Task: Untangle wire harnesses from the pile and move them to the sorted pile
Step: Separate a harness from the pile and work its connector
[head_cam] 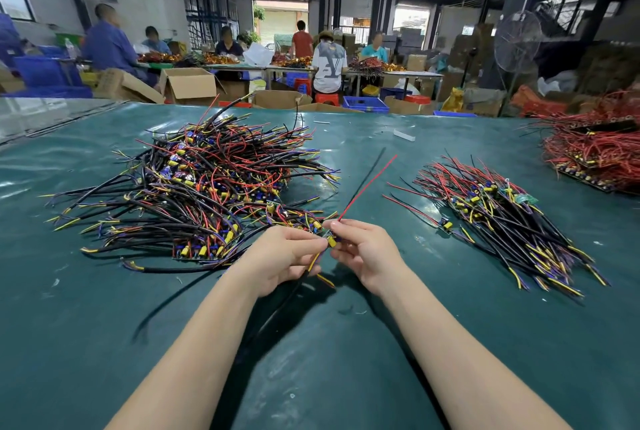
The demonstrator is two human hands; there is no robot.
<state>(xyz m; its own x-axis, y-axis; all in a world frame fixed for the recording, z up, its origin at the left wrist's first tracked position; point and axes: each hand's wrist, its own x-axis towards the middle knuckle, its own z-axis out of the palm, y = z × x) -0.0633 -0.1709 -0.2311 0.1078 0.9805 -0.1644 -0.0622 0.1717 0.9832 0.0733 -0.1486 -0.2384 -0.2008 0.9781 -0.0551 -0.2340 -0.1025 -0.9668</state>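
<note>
The person's left hand (284, 256) and right hand (367, 253) meet near the middle of the green table cover (104, 308), both pinching one wire harness (331, 241) by its yellow part. Its red and black wires stick out toward the far side, and a black lead trails down near the wrists. The tangled pile (207, 194) lies just left of the hands; the sorted pile (502, 214) lies to the right, apart from them.

Three piles lie on the desk (104, 308): tangled pile (207, 187) left, sorted pile (502, 218) right, red pile (595, 152) far right. One harness (331, 241) is pinched by left hand (280, 256) and right hand (367, 253).
</note>
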